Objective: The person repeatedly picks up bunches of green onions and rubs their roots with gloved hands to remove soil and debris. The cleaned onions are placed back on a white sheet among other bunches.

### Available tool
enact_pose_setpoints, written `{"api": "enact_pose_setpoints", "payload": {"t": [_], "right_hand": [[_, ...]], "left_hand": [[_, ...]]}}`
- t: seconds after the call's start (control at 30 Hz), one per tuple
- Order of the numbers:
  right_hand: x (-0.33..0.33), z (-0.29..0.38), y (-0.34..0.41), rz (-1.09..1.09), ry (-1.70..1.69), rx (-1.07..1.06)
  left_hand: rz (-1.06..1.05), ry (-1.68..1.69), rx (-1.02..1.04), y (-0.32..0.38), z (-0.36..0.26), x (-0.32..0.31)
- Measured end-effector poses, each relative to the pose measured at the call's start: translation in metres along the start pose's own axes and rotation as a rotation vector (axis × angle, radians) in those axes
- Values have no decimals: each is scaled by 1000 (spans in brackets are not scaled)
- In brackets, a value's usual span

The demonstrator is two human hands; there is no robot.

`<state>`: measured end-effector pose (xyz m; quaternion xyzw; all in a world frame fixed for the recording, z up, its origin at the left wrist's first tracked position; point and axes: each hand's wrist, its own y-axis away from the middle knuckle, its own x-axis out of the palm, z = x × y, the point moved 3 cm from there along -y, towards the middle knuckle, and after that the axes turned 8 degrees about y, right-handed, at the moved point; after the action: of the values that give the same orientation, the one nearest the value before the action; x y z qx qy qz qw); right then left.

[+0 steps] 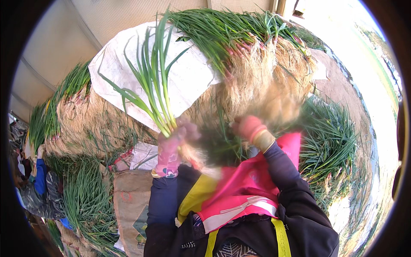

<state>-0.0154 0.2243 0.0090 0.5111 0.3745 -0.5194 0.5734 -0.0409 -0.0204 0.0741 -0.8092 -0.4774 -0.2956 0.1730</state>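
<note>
My left hand (175,141), in a pink patterned glove, is closed around the lower stems of a small bunch of green onions (154,83). Their leaves point up over a white woven sheet (118,74), and pale roots hang below the fist. Gloved in red, my right hand (250,128) is at the centre right, blurred by motion, above dark blurred greenery and near the pink apron (244,180). Whether its fingers hold anything is not clear. Beyond both hands lies a long pile of rooted onion plants (250,64), leaves away from me and roots towards me.
More onion plants are heaped at right (330,138) and lower left (86,192). A printed woven sack (131,199) lies by my left arm. At far left a person in camouflage clothing (40,196) works by the pile. Mesh sheeting (112,16) stands behind.
</note>
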Motion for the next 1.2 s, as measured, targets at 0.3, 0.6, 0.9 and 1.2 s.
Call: {"api": "enact_pose_setpoints", "payload": {"t": [0.3, 0.6, 0.9, 1.2], "right_hand": [[-97, 12, -96, -252, -53, 415], [-49, 41, -99, -12, -893, 16], [-54, 16, -38, -430, -479, 197], [13, 25, 2, -190, -157, 9]], "left_hand": [[-166, 136, -223, -55, 44, -21], [-167, 205, -99, -63, 39, -30], [-203, -77, -130, -65, 46, -40], [-207, -15, -13, -59, 36, -32]]}}
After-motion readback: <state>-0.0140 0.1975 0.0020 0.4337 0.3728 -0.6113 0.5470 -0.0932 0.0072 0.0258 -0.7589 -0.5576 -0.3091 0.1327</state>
